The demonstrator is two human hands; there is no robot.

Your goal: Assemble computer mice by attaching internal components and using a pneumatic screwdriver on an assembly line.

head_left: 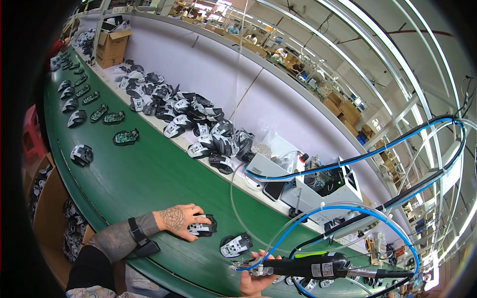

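My left hand [180, 219] rests over a black and white computer mouse shell [202, 229] on the green conveyor belt, fingers curled round its near end. My right hand [254, 282] is closed round the front part of a black powered screwdriver [318, 266], which lies nearly level, its tip end pointing left. A blue air hose [348, 208] and a black cable run from the tool. Just beyond the tool's tip end, another mouse shell [236, 245] sits on the belt, apart from both hands. The tool's bit is hard to make out.
Several circuit boards on mouse bases [125, 137] and mouse shells [81, 155] line the belt [144, 184] at left. A heap of mouse shells [184, 111] lies along the far ledge. A white screw feeder machine [323, 193] stands beyond the tool; a cardboard box [54, 238] is at near left.
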